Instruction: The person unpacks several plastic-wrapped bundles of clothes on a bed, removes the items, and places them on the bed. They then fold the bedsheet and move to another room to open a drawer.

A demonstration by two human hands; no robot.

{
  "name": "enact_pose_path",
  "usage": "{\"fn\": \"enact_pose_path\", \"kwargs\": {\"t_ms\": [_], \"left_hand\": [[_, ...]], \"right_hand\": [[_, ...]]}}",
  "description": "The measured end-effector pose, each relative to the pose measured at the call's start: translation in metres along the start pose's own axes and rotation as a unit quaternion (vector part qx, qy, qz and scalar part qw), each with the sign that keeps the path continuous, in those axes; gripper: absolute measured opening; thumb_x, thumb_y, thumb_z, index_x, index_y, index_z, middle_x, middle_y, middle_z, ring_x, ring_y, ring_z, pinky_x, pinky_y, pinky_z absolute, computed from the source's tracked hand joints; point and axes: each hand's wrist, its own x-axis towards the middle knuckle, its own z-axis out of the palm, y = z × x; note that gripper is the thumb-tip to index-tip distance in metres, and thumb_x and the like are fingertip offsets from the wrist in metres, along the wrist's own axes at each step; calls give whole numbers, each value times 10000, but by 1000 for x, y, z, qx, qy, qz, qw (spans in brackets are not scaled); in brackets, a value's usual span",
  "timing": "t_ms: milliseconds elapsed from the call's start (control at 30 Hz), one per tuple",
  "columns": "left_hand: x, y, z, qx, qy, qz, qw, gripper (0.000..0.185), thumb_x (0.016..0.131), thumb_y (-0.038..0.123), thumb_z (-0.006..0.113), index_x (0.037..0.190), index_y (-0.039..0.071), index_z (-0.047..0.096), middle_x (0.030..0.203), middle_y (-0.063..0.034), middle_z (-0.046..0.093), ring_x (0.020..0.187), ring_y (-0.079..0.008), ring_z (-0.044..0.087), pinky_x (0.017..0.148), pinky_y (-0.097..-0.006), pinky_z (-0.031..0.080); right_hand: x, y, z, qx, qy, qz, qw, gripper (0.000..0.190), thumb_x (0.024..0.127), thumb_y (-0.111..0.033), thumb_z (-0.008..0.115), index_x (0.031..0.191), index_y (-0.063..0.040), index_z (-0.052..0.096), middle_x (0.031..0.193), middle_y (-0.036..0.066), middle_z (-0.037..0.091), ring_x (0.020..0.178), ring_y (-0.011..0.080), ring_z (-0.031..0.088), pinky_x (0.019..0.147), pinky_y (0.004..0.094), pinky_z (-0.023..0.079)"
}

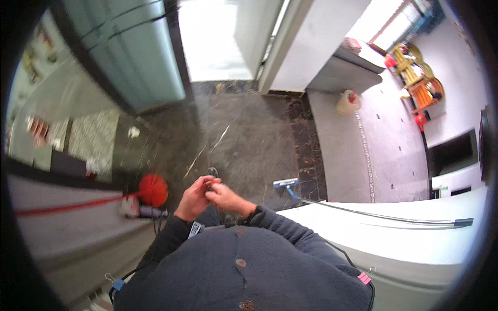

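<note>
My left hand and my right hand meet in front of my dark buttoned jacket, above the floor. Their fingertips touch or overlap, and the left fingers curl around the meeting point. Whether something small lies between them cannot be made out. A shoe tip shows just past the hands. To the right of them, a floor squeegee or mop with a blue and white head rests on the dark marble-patterned floor. Its metal pole leans towards the white wall.
At left, a round red tool head on a red handle stands near a wall. A frosted glass door and a bright doorway lie ahead. At right are a whitish plastic container, a grey panel and an orange wooden chair.
</note>
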Motion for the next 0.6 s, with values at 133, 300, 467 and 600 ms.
{"fn": "enact_pose_path", "kwargs": {"t_ms": [133, 300, 467, 600], "left_hand": [[114, 42, 11, 23, -37, -9, 999, 326, 1001, 277, 332, 1068, 54, 559, 1145, -137, 586, 1060, -249, 544, 948, -390, 416], [265, 93, 42, 10, -59, -53, 997, 307, 990, 292, 373, 993, 60, 573, 1112, -126, 607, 1055, -255, 550, 941, -398, 420], [380, 129, 82, 39, -75, -85, 993, 296, 988, 284, 380, 977, 58, 570, 1089, -128, 618, 1052, -277, 555, 928, -406, 435], [455, 131, 102, 132, -91, -99, 982, 315, 992, 282, 379, 1026, 27, 561, 1111, -138, 605, 1043, -238, 554, 930, -377, 431]], "right_hand": [[63, -16, -85, 114, -7, 80, 990, 167, 833, -148, 490, 922, -7, 508, 656, 46, 525, 490, 120, 504, 414, 270, 395], [147, -44, -200, 76, 57, 33, 995, 184, 851, -161, 506, 923, 6, 528, 685, 61, 554, 531, 119, 525, 457, 269, 413], [193, -66, -282, 108, 175, 39, 978, 236, 863, -151, 532, 1021, 24, 539, 781, 78, 602, 676, 164, 565, 606, 324, 460], [230, -65, -341, 93, 236, -37, 967, 224, 857, -127, 532, 1023, 24, 549, 897, 105, 633, 800, 205, 592, 705, 352, 471]]}}
